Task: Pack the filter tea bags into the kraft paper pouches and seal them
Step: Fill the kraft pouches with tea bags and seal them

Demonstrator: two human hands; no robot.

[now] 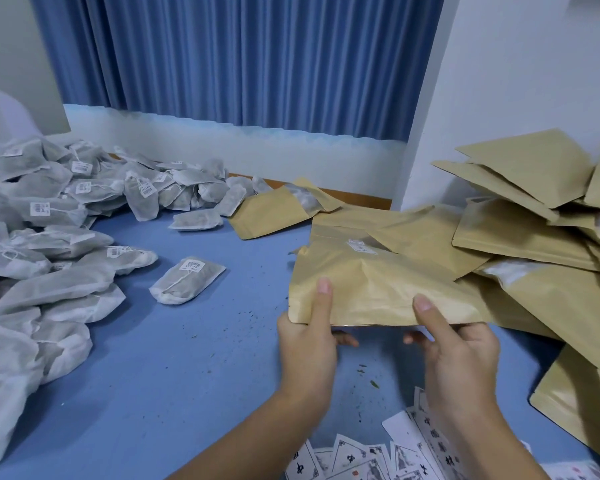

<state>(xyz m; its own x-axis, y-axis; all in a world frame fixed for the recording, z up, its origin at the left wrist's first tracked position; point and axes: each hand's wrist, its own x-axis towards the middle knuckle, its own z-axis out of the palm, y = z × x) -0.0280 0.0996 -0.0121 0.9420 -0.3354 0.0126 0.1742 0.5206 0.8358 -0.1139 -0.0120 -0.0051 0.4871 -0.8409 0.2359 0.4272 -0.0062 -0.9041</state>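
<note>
A filled kraft paper pouch [371,285] is held just above the blue table, its near edge toward me. My left hand [309,337] pinches that edge at the left, thumb on top and fingers underneath. My right hand [454,344] pinches the same edge at the right, thumb on top. A white label shows at the pouch's far end. A single filter tea bag [187,279] with a barcode tag lies on the table left of the pouch. A large heap of filter tea bags [49,216] covers the left side.
A pile of kraft pouches [527,209] fills the right side against a white wall. One pouch [274,211] with a clear window lies at the back centre. White printed labels [378,459] are scattered near the front edge. Tea crumbs dot the blue tabletop [194,358].
</note>
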